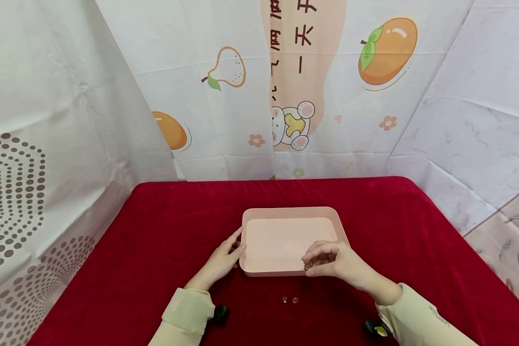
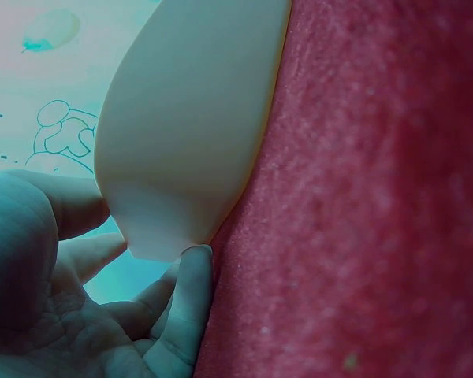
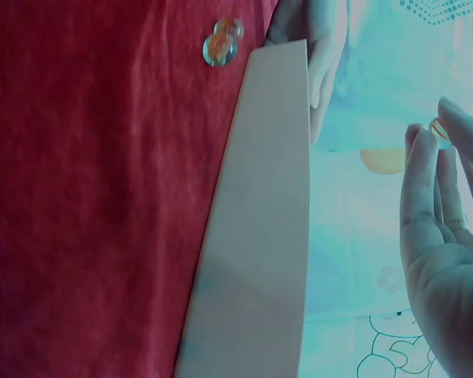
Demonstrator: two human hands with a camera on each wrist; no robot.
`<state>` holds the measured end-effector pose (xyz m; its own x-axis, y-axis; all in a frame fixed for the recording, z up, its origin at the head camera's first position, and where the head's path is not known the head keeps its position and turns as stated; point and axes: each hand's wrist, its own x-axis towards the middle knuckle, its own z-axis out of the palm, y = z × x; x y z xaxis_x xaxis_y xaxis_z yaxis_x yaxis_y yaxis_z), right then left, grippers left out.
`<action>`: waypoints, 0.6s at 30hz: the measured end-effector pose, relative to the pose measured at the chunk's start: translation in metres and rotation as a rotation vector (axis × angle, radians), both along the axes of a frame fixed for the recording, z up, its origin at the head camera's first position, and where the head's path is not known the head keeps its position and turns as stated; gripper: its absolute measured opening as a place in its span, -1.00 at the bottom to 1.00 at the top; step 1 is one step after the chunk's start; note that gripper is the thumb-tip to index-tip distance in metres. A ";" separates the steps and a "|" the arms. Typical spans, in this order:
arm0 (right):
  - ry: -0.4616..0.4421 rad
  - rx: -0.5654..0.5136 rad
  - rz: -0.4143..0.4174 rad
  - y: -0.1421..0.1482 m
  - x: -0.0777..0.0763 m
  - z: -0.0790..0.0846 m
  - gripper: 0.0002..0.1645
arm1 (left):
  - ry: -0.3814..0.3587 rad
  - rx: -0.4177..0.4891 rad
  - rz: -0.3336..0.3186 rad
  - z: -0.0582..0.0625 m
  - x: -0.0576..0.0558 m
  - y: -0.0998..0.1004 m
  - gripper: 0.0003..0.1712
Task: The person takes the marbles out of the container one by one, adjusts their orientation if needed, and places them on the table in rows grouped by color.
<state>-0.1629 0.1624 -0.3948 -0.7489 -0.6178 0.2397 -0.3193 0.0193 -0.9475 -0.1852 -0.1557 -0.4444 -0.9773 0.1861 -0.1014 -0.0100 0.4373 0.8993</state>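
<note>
A person's right hand [image 1: 335, 262] pinches a small glass marble [image 3: 437, 132] between thumb and fingertips over the near right part of a shallow pale pink tray [image 1: 281, 242], its rectangular form rounded at the corners. In the right wrist view the marble shows orange between the fingers, and the hand hangs above the tray's rim, apart from its wall. At the tray's left side, the left hand [image 1: 225, 257] grips the edge, its thumb at the rim and its other fingers spread along the outer wall, one fingertip reaching the bottom edge in the left wrist view. Two more marbles [image 3: 220, 50], clear with orange inside, lie close together on a deep red cloth [image 1: 164, 245] just in front of the tray's near wall, between the person's forearms. The cloth covers the table, and the tray sits flat upon it. Pale cuffed sleeves [image 1: 188, 307] cover both forearms, with a dark object [image 1: 221, 314] showing beside the left cuff and another at the right. Behind the table hangs a white backdrop [image 1: 242, 33] printed with orange fruit, small flowers, a cartoon animal and dark red characters, while a panel [image 1: 69, 158] at left carries brown dots.
</note>
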 end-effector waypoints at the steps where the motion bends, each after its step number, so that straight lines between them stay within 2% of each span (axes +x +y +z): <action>1: 0.003 -0.009 -0.005 0.000 0.002 0.000 -0.74 | 0.001 0.001 0.001 0.000 0.000 0.000 -0.32; 7: -0.017 -0.072 -0.042 -0.002 0.013 -0.006 -0.71 | 0.001 0.003 0.000 0.000 0.000 0.000 -0.32; 11: -0.031 -0.054 -0.058 -0.003 0.020 -0.013 -0.76 | 0.005 0.006 -0.008 0.000 -0.001 0.000 -0.32; 18: -0.080 -0.025 -0.054 -0.002 0.030 -0.026 -0.70 | 0.004 -0.001 -0.001 0.000 0.000 0.001 -0.33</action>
